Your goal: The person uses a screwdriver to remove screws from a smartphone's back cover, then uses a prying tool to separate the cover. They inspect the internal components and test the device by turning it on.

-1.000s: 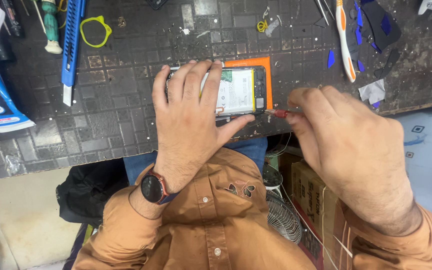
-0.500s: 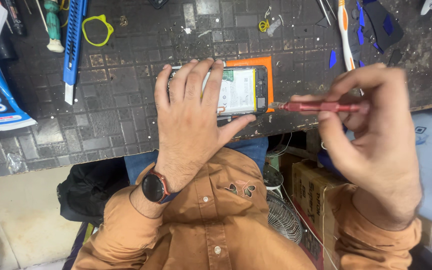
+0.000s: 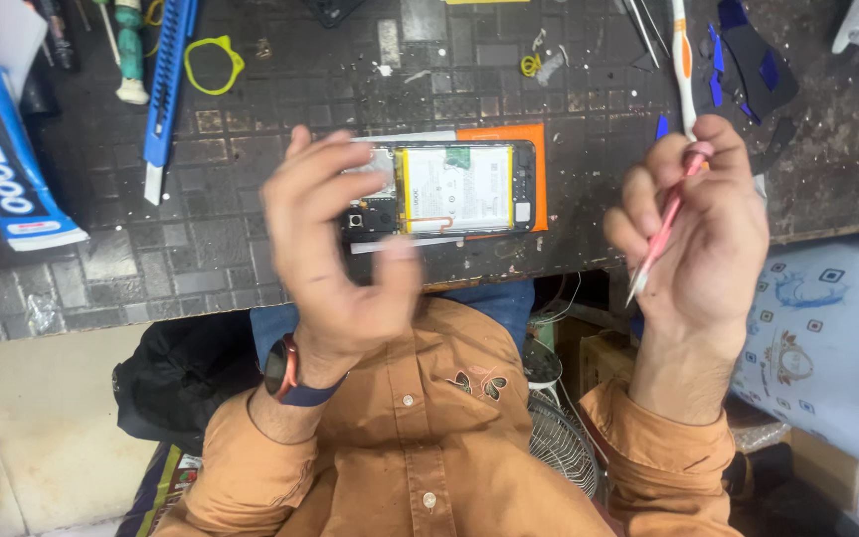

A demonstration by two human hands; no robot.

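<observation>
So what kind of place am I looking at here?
Most likely a phone repair bench: an opened phone lies on a scuffed dark work mat, the right hand holds a pink screwdriver, and a blue utility knife lies nearby.

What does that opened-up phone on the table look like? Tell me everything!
The opened phone lies flat on the dark gridded mat, back cover off. A big white battery fills its middle, with small dark circuit parts at its left end. An orange piece shows under its right end. The left hand hovers blurred before it; nothing clearly touches it.
</observation>
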